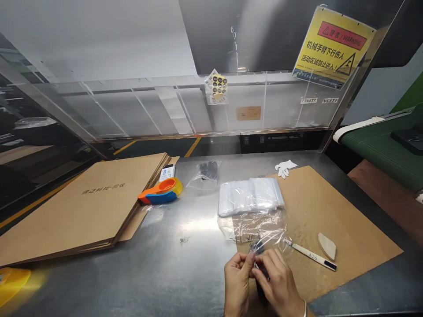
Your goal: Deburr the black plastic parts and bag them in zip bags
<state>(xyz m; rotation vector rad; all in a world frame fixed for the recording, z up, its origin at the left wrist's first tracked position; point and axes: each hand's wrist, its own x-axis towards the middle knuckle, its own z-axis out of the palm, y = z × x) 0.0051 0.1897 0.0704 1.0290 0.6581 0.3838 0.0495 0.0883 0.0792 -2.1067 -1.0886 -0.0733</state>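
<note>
Both hands meet at the bottom centre over a brown cardboard sheet (330, 211). My left hand (236, 281) pinches the edge of a small clear plastic bag (269, 242). My right hand (279, 284) is closed on the same bag and on a dark item inside it that I cannot make out. Just beyond lies a crumpled clear bag (244, 226) and a stack of white zip bags (249, 196). A white marker pen (312, 254) and a pale oval piece (327, 245) lie to the right of my hands.
A stack of flat cardboard sheets (82, 207) fills the left of the metal table (172, 264). An orange and blue tape dispenser (160, 192), a bag with dark parts (206, 173) and a white glove (284, 167) lie further back. A clear screen (148, 105) with a yellow warning sign (332, 46) stands behind.
</note>
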